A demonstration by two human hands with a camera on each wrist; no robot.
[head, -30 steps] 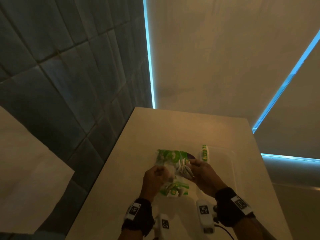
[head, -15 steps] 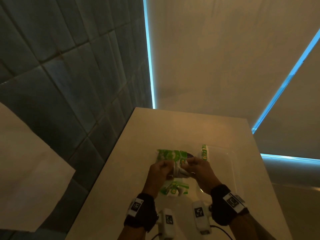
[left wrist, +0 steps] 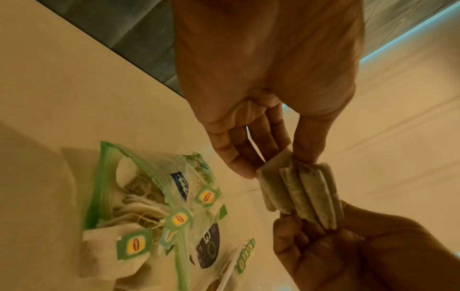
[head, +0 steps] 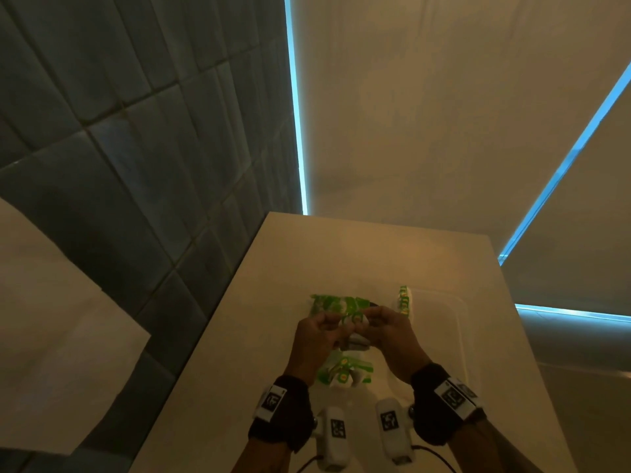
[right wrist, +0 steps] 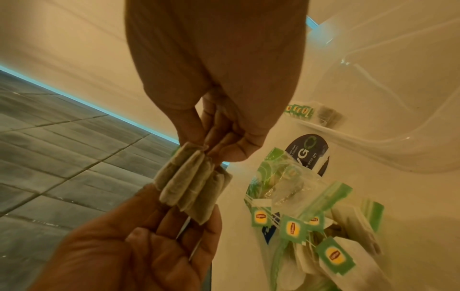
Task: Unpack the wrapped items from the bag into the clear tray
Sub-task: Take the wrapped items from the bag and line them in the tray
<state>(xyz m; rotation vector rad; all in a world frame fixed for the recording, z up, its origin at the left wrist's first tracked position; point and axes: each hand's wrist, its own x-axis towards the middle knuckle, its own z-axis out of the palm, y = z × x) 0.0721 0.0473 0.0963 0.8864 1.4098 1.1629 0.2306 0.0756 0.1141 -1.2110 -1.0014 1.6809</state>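
Both hands pinch a small stack of pale paper tea bags [left wrist: 302, 194] above the open green-zip plastic bag [left wrist: 154, 216]: left hand [left wrist: 268, 94] one end, right hand [right wrist: 219, 82] the other. The clear plastic tray [head: 454, 336] lies to the right, nearer the right hand.

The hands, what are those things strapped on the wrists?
Each bare hand, left hand and right hand, has a black fabric wristband with a white tag printed with a black square code. A small white box-shaped camera sits beside each band, trailing a thin black cable.
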